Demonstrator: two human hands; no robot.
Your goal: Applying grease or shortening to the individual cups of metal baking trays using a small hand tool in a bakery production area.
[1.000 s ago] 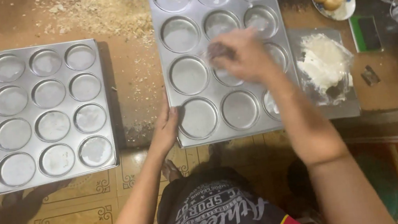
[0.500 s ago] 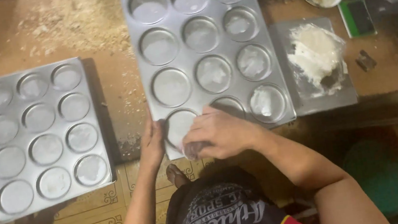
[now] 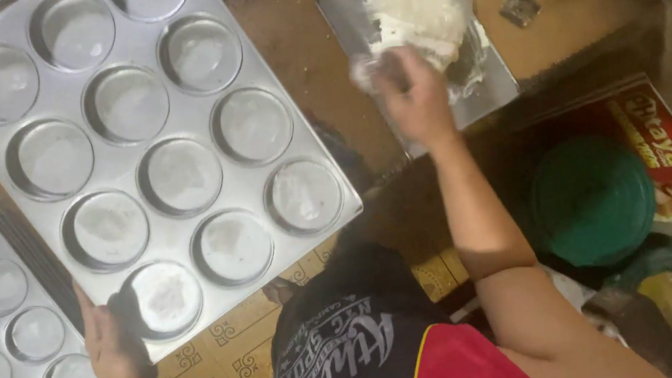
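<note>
Now the left hand [image 3: 112,349] is gripping the near corner of a big silver baking tray [image 3: 138,145] with round cups. Its fingers are curling around the tray's edge, and the thumb is lying on top by one cup. The tray is sitting tilted, with one side resting over a second tray [image 3: 3,332] of the same kind.

Over on the other side, the right hand [image 3: 410,94] is reaching to a flat metal sheet [image 3: 478,94]. A soft white lump of fat [image 3: 416,8] is lying on that sheet. The fingers are pinching a small crumpled white wad [image 3: 368,69], just beside the lump. A round green lid [image 3: 589,200] is sitting low down near the person's arm.
</note>
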